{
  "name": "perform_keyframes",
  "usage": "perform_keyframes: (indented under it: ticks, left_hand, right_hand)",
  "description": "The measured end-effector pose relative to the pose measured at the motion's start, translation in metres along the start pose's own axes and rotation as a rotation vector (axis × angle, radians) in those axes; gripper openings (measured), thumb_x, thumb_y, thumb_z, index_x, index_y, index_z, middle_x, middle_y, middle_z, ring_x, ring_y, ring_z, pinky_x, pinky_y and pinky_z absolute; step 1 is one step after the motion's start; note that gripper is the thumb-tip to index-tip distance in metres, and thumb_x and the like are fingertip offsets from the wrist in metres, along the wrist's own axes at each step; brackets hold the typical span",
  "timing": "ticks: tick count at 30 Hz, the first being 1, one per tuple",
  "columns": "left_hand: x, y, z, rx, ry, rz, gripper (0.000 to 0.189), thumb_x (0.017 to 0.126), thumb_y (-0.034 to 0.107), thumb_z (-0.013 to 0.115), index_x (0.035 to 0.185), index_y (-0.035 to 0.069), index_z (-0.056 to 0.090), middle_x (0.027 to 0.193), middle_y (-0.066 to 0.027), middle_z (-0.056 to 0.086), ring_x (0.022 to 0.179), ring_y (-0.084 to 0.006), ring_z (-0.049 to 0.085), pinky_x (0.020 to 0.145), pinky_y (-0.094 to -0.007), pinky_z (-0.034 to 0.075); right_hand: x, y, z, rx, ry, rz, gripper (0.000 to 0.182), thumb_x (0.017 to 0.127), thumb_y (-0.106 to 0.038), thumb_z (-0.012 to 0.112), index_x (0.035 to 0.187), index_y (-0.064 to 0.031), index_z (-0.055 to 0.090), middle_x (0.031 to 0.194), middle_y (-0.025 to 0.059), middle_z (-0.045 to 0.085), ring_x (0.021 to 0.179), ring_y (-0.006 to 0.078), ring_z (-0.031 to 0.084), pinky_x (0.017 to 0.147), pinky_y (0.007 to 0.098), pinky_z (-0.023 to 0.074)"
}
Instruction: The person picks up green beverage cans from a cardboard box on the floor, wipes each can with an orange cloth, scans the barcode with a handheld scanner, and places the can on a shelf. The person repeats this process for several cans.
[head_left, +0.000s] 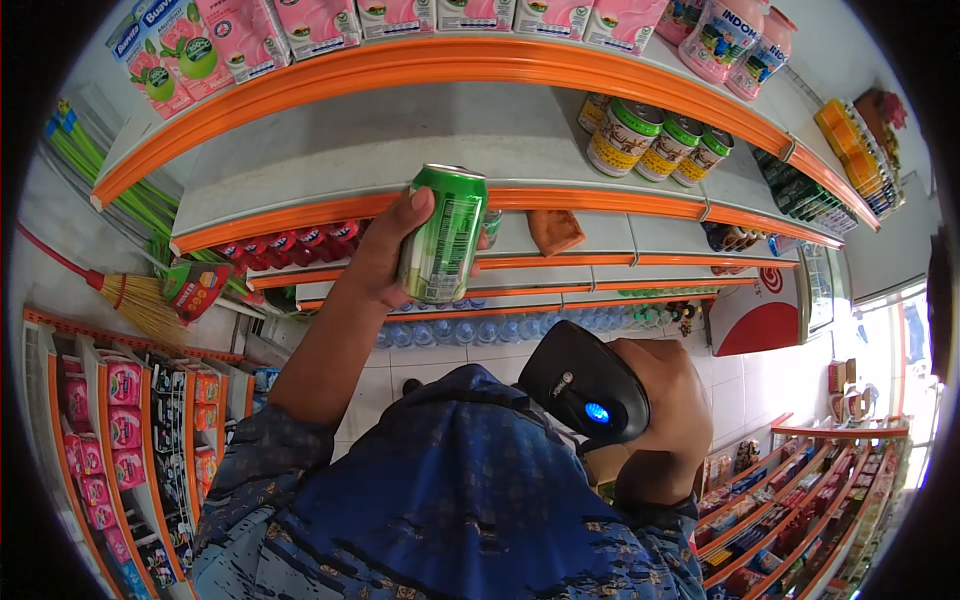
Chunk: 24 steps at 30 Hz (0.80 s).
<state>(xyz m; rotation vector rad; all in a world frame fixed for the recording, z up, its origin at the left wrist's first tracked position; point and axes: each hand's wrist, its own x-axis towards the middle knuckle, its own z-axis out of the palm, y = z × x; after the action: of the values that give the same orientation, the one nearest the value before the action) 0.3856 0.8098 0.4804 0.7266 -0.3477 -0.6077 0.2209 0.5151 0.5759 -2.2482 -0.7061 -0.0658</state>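
A green drinks can (444, 236) stands upright in my left hand (382, 251), its printed barcode turned towards me, in front of the orange-edged shelves. My right hand (667, 405) grips a black handheld barcode scanner (585, 382) with a lit blue light on top; its handle is mostly hidden. Cans with green tops (626, 139) stand on the grey shelf (360, 142), beyond the held can and to its right. A brown cloth (555, 231) lies on a lower shelf, right of the green can.
Pink cartons (472, 16) line the top shelf. Bottled water (480, 330) stands low down. A straw broom (139, 300) leans at left above packed shelves (112, 450). A red and white freezer (757, 315) and snack racks (795, 502) stand at right.
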Motion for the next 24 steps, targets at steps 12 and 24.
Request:
perform_keyframes:
  ticks: [12,24]
  left_hand:
    - [-0.007,-0.005,0.002,0.071,0.06,0.103,0.07,0.092,0.056,0.073,0.136,0.004,0.058,0.104,-0.0228,0.072,0.083,-0.0304,0.078,0.062,-0.0406,0.067]
    - [-0.021,-0.005,0.014,0.174,0.12,0.171,0.071,0.091,0.054,0.076,0.138,0.006,0.052,0.111,-0.0203,0.069,0.089,-0.0273,0.075,0.069,-0.0393,0.066]
  right_hand:
    - [0.04,0.23,0.086,-0.125,0.246,0.311,0.048,0.08,-0.009,0.072,0.123,-0.0009,0.053,0.104,0.0269,0.067,0.101,0.048,0.067,0.084,0.0536,0.0535]
    - [0.079,0.41,0.117,-0.608,0.437,0.599,0.047,0.092,-0.032,0.07,0.128,-0.0054,0.058,0.118,0.025,0.068,0.103,0.0509,0.065,0.089,0.0596,0.0541]
